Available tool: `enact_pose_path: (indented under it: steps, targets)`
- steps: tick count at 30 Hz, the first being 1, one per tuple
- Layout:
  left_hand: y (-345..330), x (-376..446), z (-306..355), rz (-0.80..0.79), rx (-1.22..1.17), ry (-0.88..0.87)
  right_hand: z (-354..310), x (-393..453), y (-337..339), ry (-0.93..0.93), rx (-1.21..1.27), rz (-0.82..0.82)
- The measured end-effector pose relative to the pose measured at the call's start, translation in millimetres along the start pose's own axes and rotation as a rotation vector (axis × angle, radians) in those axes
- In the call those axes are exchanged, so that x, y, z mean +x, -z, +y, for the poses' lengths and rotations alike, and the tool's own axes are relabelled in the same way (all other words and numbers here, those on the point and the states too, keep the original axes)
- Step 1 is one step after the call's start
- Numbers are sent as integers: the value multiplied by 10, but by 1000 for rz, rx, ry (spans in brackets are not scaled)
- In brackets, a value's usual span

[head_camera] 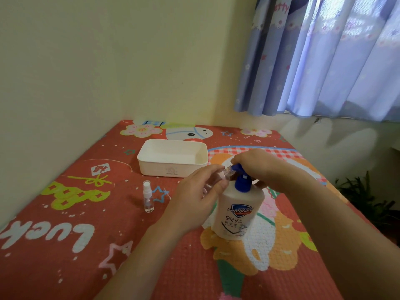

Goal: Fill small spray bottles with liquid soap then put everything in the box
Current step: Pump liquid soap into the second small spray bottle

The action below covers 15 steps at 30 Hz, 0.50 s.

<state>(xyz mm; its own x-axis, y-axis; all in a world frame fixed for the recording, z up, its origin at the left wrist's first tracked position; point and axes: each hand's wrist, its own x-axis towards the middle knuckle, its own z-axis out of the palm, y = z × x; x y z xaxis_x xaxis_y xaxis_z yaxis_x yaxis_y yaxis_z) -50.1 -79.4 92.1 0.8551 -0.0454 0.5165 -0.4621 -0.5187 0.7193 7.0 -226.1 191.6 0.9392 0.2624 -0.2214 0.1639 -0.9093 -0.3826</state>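
A white soap bottle (238, 215) with a blue pump (241, 180) stands upright on the red patterned mat. My right hand (259, 165) rests on top of the pump head. My left hand (201, 191) holds a small clear spray bottle (225, 174) with its open mouth at the pump's nozzle; most of it is hidden by my fingers. A second small spray bottle (148, 197), capped with a white sprayer, stands upright to the left. The white box (173, 168) sits behind it, open, with nothing visible inside.
The red cartoon mat (86, 234) covers the surface, which meets a yellow wall on the left and back. A blue curtain (324, 57) hangs at the right rear. A green plant (368, 202) is beyond the right edge.
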Motion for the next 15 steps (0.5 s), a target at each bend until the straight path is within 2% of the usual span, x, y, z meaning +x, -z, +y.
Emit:
enact_pose_path:
  steps: [2,5,7,10,15]
  targets:
    - [17,19,19,-7,12,-4,-7,-37,60,-52,210,-33]
    - [35,38,36,-6,37,-15,-20,-57,101,-93,282,-77]
    - [38,36,38,-6,47,-10,-50,-76,95,-60,226,-70]
    - [23,27,29,-5,32,-6,-80,-81,66,4,17,-51]
    - [-1,26,29,2,26,1,-39,-44,40,53,-129,-43]
